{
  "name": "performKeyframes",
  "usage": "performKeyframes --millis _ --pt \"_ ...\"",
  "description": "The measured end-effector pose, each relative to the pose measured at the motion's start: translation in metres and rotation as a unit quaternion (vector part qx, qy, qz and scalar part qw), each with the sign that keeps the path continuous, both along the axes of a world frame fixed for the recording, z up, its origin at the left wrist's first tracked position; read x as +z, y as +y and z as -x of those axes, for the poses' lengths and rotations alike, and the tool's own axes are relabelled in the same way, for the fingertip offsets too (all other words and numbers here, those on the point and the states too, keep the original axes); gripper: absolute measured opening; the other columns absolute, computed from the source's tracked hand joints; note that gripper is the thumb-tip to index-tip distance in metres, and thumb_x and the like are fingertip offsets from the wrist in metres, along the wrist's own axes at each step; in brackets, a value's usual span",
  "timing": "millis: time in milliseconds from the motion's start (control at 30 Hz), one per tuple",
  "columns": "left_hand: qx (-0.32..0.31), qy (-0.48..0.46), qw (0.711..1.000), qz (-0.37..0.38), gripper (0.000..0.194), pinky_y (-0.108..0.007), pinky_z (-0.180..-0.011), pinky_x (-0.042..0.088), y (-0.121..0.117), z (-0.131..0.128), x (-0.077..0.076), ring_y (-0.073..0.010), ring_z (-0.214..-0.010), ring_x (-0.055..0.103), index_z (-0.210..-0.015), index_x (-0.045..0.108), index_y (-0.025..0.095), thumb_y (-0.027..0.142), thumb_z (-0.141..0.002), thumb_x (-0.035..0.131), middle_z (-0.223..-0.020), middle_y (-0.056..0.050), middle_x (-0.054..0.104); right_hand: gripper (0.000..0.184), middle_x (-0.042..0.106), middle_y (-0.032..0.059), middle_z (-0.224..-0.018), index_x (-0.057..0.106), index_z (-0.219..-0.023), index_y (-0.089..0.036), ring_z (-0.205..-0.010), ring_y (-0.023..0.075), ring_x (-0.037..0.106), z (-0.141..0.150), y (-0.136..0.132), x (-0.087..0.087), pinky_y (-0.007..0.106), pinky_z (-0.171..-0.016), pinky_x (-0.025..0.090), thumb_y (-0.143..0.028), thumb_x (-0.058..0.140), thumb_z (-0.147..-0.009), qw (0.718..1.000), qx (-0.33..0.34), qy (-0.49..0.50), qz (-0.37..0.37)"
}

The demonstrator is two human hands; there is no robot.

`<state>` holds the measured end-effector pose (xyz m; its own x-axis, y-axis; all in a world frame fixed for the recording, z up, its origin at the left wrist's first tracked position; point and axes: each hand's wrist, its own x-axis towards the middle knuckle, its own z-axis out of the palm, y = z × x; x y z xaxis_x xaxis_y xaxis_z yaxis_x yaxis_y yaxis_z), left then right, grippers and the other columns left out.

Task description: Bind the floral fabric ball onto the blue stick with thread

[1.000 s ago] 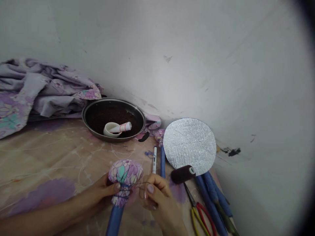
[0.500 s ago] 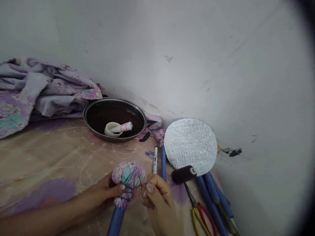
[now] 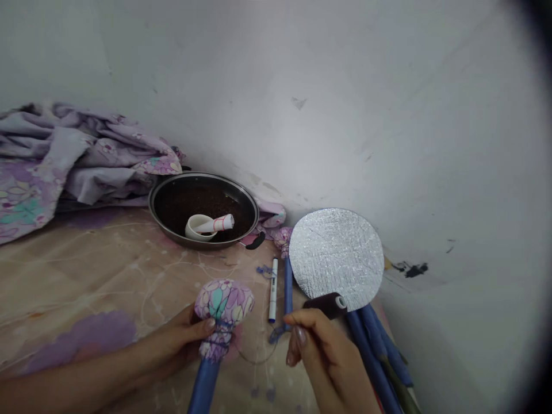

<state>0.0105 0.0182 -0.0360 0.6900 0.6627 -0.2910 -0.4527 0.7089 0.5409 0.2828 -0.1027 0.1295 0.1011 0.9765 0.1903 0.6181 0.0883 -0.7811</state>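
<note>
Rightward from the bundle, my right hand point(image 3: 328, 359) had moved away, its fingers point(image 3: 299, 336) pinched closed, though I couldn't tell whether they held anything. My left hand point(image 3: 172, 339) gripped the floral cloth bundle point(image 3: 223, 305), which was tied onto a blue stick point(image 3: 203, 388). A loop of thread point(image 3: 254, 357) hung from the bundle, with a marker point(image 3: 272, 290) and a spool point(image 3: 325, 305) right of it.

The right hand point(image 3: 330, 359) has drawn away from the floral bundle point(image 3: 224, 305) — a slack thread loop point(image 3: 254, 353) now hangs between them.

Dim, flat light; foil disc point(image 3: 336, 259) glints; right hand point(image 3: 328, 359) blurred; edges darken.
</note>
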Motion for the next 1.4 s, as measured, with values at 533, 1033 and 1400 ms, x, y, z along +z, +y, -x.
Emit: performKeyframes --millis 533,1033,1400 --pt "0.033 0.0 0.999 -0.02 0.073 -0.033 -0.094 0.071 0.002 -0.01 0.007 -0.0264 -0.102 0.09 -0.121 0.103 0.022 0.058 -0.065 0.134 -0.113 -0.009 0.102 0.04 0.085 0.0031 -0.098 0.089 -0.107 -0.025 -0.085 0.0217 0.086 0.048 0.039 -0.049 0.025 -0.075 0.056 0.006 0.067 -0.096 0.989 0.114 -0.08 -0.055" --pt "-0.002 0.008 0.999 -0.051 0.051 -0.036 -0.107 0.073 0.001 -0.001 0.032 -0.0319 -0.117 0.093 -0.112 0.106 0.027 0.059 -0.079 0.128 -0.101 -0.005 0.099 0.04 0.079 0.0005 -0.093 0.086 -0.1 -0.026 -0.079 0.021 0.074 0.061 0.033 -0.081 0.03 -0.074 0.045 0.007 0.067 -0.088 0.989 0.058 -0.104 -0.083" --pt "0.016 -0.011 0.998 -0.058 0.046 -0.034 -0.107 0.074 0.0 -0.004 0.022 -0.0306 -0.119 0.094 -0.112 0.105 0.023 0.05 -0.083 0.128 -0.118 -0.005 0.103 0.038 0.077 0.0002 -0.092 0.082 -0.1 -0.025 -0.079 0.0209 0.072 0.066 0.033 -0.077 0.029 -0.073 0.044 0.006 0.063 -0.092 0.992 0.042 -0.091 -0.074"
